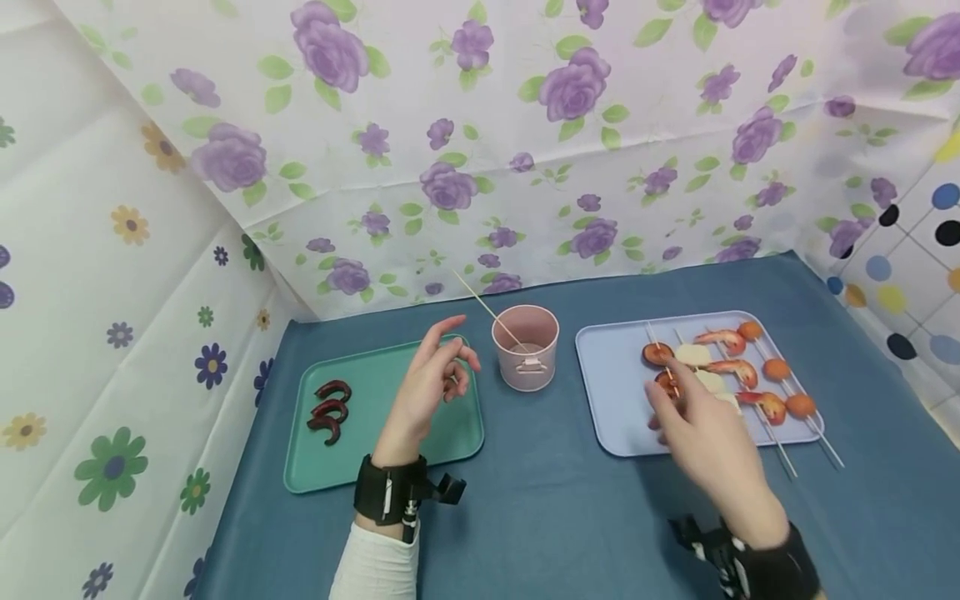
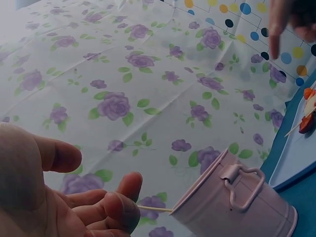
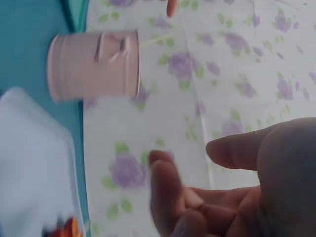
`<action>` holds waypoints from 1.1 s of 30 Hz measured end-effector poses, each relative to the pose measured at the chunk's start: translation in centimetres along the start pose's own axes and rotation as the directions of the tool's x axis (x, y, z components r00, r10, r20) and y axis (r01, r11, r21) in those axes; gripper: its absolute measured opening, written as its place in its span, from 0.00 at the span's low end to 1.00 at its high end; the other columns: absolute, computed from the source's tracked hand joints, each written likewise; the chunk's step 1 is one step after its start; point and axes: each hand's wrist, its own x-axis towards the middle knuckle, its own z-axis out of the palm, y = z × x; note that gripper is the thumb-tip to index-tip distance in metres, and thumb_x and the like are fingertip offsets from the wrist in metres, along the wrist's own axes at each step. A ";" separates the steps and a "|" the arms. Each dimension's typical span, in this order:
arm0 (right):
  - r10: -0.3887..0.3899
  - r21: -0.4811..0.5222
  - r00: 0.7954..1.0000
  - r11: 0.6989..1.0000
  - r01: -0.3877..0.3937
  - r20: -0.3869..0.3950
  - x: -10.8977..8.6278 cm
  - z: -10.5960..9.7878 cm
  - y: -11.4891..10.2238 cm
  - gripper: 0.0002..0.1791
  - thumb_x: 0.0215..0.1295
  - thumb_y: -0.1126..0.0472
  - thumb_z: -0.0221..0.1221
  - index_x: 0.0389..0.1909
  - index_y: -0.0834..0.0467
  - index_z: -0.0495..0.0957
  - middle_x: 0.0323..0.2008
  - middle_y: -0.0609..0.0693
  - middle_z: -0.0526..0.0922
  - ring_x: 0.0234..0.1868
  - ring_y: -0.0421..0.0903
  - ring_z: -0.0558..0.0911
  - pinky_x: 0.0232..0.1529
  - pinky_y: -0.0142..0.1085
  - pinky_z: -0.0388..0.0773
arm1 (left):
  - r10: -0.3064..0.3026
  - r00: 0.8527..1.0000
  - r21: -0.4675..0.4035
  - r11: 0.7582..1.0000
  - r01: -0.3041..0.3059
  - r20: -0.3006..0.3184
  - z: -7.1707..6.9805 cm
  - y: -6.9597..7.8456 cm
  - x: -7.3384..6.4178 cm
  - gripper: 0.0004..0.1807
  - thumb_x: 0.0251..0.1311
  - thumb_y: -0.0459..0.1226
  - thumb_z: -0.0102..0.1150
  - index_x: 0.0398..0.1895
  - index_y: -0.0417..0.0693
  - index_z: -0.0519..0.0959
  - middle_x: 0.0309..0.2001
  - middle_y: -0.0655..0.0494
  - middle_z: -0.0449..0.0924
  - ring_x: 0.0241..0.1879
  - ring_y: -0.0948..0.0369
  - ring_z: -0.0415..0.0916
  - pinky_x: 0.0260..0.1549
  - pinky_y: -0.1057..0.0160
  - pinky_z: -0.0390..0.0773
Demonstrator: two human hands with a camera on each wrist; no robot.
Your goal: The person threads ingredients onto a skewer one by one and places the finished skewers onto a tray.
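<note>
My left hand (image 1: 431,379) hovers over the right side of a green tray (image 1: 405,442), fingers loosely bent and nothing in them. On that tray lie three dark red curved pieces (image 1: 330,408). Just right of the hand stands a pink bucket (image 1: 527,367) with a thin wooden stick (image 1: 480,300) leaning out of it. Above a pale lavender tray (image 1: 611,400), my right hand (image 1: 708,433) is held with fingers loosely curled; the right wrist view shows no item between thumb and fingers. Skewers with shrimp (image 1: 735,371), orange balls (image 1: 777,369), pale pieces and brown slices (image 1: 657,354) lie there, partly hidden by this hand.
A blue cloth (image 1: 525,500) covers the table. Behind it hangs a white sheet with purple flowers (image 1: 450,183). Patterned sheets also close off the left side (image 1: 112,333) and the right side (image 1: 907,308). The bucket's small handle (image 1: 532,366) faces the front.
</note>
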 end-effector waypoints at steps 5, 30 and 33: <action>-0.084 0.097 0.996 0.992 0.081 0.031 4.2 2.1 -2.8 0.38 0.85 0.36 0.48 0.83 0.55 0.62 0.31 0.50 0.88 0.28 0.43 0.85 0.29 0.41 0.77 | 0.007 1.000 0.007 1.000 -0.007 0.018 -0.1 -0.1 0.3 0.25 0.87 0.45 0.40 0.82 0.56 0.61 0.39 0.51 0.80 0.23 0.57 0.70 0.24 0.64 0.64; -0.176 0.058 0.984 0.983 0.175 0.016 11.8 10.3 -4.7 0.34 0.90 0.43 0.31 0.82 0.58 0.63 0.69 0.67 0.77 0.66 0.68 0.79 0.66 0.64 0.71 | -0.043 0.999 0.023 0.999 0.044 -0.006 0.1 -1.0 1.0 0.24 0.87 0.42 0.41 0.81 0.55 0.62 0.38 0.51 0.80 0.21 0.58 0.69 0.21 0.64 0.63; -0.182 0.067 0.983 0.981 0.180 0.031 11.9 10.4 -4.4 0.36 0.90 0.42 0.28 0.82 0.60 0.63 0.70 0.67 0.76 0.68 0.68 0.77 0.68 0.64 0.70 | -0.064 0.998 0.016 0.998 0.064 -0.008 0.2 -1.5 1.4 0.24 0.87 0.43 0.42 0.81 0.56 0.62 0.38 0.50 0.80 0.22 0.57 0.69 0.22 0.64 0.63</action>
